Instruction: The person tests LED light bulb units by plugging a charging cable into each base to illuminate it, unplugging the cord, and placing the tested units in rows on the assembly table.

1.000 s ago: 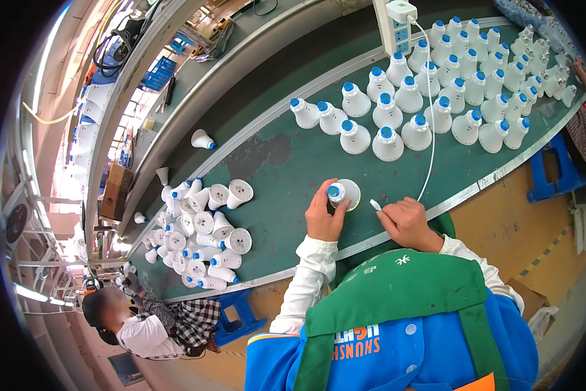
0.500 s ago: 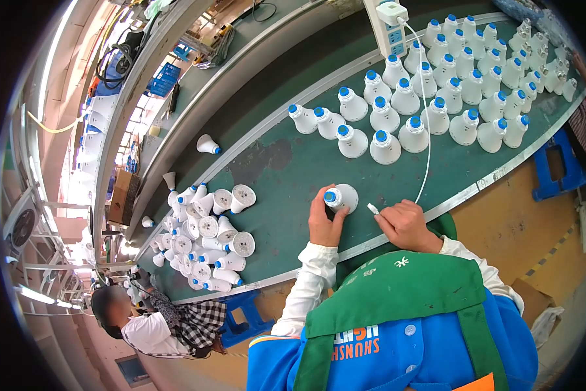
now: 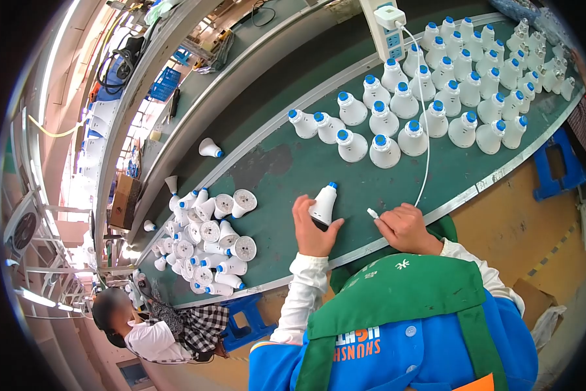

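Note:
My left hand point(image 3: 315, 228) curls round the wide lower end of a white bulb housing point(image 3: 323, 204) with a blue cap. The housing leans, its cap toward the far side, and a dark area shows under its lower edge. My right hand point(image 3: 405, 227) is closed on a white cable point(image 3: 426, 156), whose small white connector point(image 3: 372, 213) sticks out past the fingers toward the housing. Behind both hands, several similar blue-capped housings point(image 3: 384, 151) stand upright in rows on the green table point(image 3: 273, 195).
A heap of white housings point(image 3: 209, 230) lies at the left, many on their sides. One housing point(image 3: 209, 148) rests in the channel beyond the table. The cable runs from a charger point(image 3: 389, 16) on a power strip point(image 3: 393, 40). Another person point(image 3: 156, 335) sits at the lower left.
My left hand has moved left and nearer to me. The housing has gone from standing near-upright to leaning, cap away from me. My right hand stays almost still with the cable.

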`<state>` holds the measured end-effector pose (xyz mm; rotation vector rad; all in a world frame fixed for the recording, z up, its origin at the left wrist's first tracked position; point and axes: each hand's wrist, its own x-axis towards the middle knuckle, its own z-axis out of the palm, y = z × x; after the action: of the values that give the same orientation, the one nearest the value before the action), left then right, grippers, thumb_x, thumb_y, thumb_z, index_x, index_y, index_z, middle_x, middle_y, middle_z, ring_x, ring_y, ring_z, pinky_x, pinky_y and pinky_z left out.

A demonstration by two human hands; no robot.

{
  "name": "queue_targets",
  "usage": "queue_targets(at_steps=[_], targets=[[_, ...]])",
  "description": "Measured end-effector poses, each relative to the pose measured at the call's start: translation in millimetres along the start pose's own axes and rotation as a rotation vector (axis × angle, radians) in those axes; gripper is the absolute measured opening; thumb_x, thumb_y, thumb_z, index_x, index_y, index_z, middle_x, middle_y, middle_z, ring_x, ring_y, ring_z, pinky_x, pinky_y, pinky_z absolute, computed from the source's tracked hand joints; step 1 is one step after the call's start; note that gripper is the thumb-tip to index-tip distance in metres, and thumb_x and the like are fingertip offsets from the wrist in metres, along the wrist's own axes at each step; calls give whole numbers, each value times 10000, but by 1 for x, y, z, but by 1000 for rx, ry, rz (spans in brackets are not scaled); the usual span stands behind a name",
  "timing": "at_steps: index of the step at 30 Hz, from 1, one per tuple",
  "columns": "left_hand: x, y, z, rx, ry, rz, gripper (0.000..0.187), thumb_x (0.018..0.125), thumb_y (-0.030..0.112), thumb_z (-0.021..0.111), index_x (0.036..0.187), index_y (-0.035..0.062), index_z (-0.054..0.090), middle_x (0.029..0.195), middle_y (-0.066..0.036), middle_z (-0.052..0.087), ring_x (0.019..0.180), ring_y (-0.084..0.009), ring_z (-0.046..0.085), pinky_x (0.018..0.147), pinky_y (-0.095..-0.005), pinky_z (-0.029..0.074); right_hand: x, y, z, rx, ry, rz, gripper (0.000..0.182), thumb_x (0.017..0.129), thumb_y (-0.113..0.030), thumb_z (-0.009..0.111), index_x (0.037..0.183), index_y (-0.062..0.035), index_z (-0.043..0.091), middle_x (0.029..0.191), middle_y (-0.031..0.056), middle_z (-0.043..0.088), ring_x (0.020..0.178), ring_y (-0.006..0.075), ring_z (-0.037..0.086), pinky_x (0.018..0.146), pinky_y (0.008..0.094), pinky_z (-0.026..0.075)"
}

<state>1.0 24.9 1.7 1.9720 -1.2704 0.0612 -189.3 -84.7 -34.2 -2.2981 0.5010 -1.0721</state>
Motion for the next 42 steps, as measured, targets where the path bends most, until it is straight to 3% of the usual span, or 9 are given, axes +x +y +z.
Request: queue_targets(at_steps=[2, 4, 9, 17, 23, 27, 36, 40, 42], targets=[[-5, -4, 1, -2, -11, 26, 564, 618, 119, 805, 1075, 23, 489, 1042, -170, 544, 979, -361, 539, 858, -420, 442, 1, -1, 0, -9, -24, -12, 200, 746, -89, 675, 622, -72, 519, 514, 66, 496, 462, 255, 479, 491, 356, 349], [10, 0, -8, -89, 73, -103, 460, 649, 143, 759, 1036, 27, 538, 952, -154, 545, 806, -329, 564, 733, -393, 467, 1, -1, -1, -25, -53, -22, 169, 734, -63, 679, 634, -63, 543, 521, 69, 504, 463, 255, 480, 491, 356, 351], [64, 29, -56, 126, 70, -52, 263, 725, 186, 666, 939, 39, 625, 795, -97, 581, 679, -236, 554, 635, -334, 436, 1, -1, 1, -50, -26, -34, 236, 750, -99, 673, 605, -84, 487, 507, 65, 486, 459, 252, 473, 494, 352, 346], [62, 0, -30, 298, -117, -205, 291, 693, 288, 692, 916, 105, 656, 830, -98, 629, 749, -298, 615, 687, -381, 465, 0, -1, 1, -71, -28, -40, 240, 751, -98, 672, 604, -80, 484, 504, 64, 479, 456, 251, 465, 499, 354, 346], [73, 36, -54, 314, 6, -58, 290, 684, 305, 691, 909, 126, 649, 795, -84, 613, 667, -297, 578, 635, -392, 426, -1, -1, 3, -74, -45, -39, 231, 752, -98, 671, 608, -79, 491, 505, 66, 482, 458, 251, 469, 500, 355, 345], [59, 2, -32, 394, -148, -113, 267, 700, 280, 687, 892, 102, 634, 800, -111, 616, 710, -320, 603, 635, -407, 451, 2, -1, 4, -65, -31, -41, 231, 755, -97, 669, 606, -78, 493, 506, 67, 484, 459, 251, 472, 500, 354, 342], [56, 0, -44, 359, -62, -141, 271, 716, 292, 680, 899, 98, 626, 798, -107, 613, 699, -297, 606, 650, -383, 459, 1, -3, 2, -73, -52, -39, 230, 760, -101, 665, 603, -72, 499, 502, 71, 486, 459, 253, 476, 506, 351, 342], [54, -17, -44, 216, -133, -234, 284, 740, 318, 678, 903, 93, 619, 844, -93, 635, 706, -286, 617, 636, -385, 473, 2, -4, 2, -89, -58, -47, 233, 761, -104, 663, 601, -73, 497, 501, 71, 483, 459, 253, 476, 508, 353, 339], [51, -45, -42, -327, -105, -458, 298, 793, 312, 646, 965, 74, 596, 937, -129, 637, 781, -306, 633, 680, -409, 493, 3, -3, 2, -87, -51, -43, 234, 760, -104, 664, 599, -75, 496, 499, 72, 480, 458, 252, 477, 506, 353, 337]])
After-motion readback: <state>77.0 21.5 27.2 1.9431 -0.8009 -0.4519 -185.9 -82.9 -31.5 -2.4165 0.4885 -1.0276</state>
